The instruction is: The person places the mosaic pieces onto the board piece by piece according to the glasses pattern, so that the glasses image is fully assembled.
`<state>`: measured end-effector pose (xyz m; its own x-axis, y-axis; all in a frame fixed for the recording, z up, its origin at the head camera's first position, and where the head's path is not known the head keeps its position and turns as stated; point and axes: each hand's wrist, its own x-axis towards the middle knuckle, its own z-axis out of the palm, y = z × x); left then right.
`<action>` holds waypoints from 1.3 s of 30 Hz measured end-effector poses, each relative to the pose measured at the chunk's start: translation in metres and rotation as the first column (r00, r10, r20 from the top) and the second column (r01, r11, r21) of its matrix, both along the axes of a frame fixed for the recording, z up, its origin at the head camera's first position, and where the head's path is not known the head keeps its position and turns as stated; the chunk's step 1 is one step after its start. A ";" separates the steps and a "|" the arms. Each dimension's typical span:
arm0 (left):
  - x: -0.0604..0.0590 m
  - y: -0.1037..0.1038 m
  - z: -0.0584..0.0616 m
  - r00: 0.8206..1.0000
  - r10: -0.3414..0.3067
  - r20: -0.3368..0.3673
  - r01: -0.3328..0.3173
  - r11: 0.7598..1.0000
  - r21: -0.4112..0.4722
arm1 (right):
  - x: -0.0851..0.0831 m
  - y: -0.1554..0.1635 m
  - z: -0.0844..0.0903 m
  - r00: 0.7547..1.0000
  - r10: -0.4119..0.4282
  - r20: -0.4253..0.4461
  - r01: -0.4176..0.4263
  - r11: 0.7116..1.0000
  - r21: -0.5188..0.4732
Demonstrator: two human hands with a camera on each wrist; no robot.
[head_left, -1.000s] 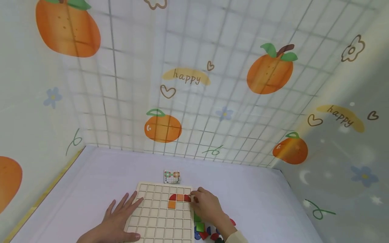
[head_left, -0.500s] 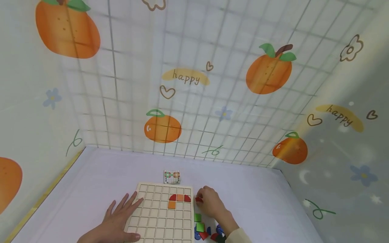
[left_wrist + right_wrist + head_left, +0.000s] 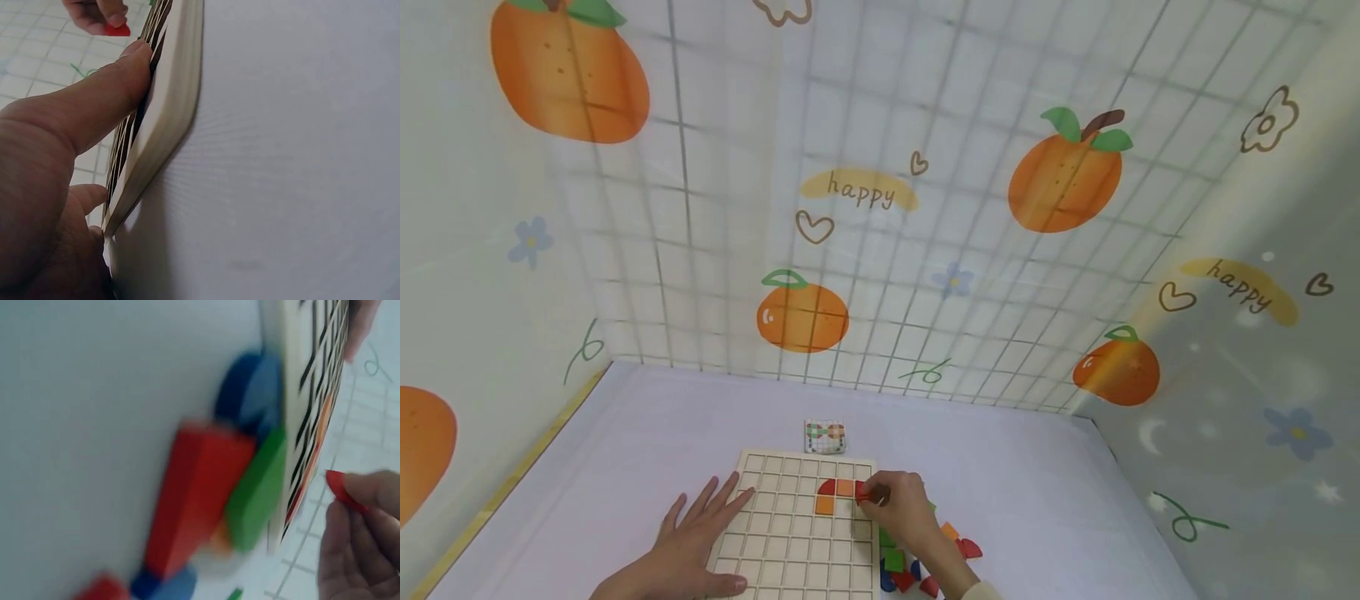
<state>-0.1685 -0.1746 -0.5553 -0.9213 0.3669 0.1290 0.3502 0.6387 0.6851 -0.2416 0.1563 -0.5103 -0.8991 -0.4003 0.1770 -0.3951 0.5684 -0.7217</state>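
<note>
From the head view I see a pale lilac surface boxed in by walls papered with oranges, flowers and the word "happy". A wooden grid board lies near the front edge, and a small pattern card sits just beyond its far side. Three pieces occupy cells in the board's far right area: a red quarter-round, an orange square beside it and a second orange square one row nearer. My left hand lies flat with fingers spread on the board's left edge, gripping nothing. My right hand pinches a red piece over the cell just right of the far orange square. Loose coloured pieces lie on the surface right of the board.

In the left wrist view, the left thumb presses on the board's top face along its edge. The right-hand fingers show at the far end, holding the red piece close to the grid.

The right wrist view is blurred. I can make out the red piece between the fingertips, near the board's edge but apart from it, with red, green and blue blocks lying against the board's side.

I judge the step in hand to be seating the red piece next to the orange square. The next move calls for squaring the piece to the cell and lowering it flush, with the left hand steadying the board.
</note>
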 end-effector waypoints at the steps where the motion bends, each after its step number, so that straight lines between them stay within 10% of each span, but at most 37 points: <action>1: 0.000 0.000 0.001 1.000 0.000 0.005 0.000 1.000 0.000 | 0.002 -0.002 -0.001 1.000 0.001 -0.005 -0.001 1.000 -0.027; 15: 0.000 0.000 0.008 0.999 -0.006 0.032 0.007 1.000 -0.025 | 0.020 -0.027 0.001 0.981 0.094 0.171 -0.053 0.973 -0.226; 39: -0.001 0.002 0.006 0.999 0.004 -0.035 -0.006 0.999 -0.038 | 0.023 -0.041 -0.011 0.987 0.137 -0.080 -0.117 0.970 0.213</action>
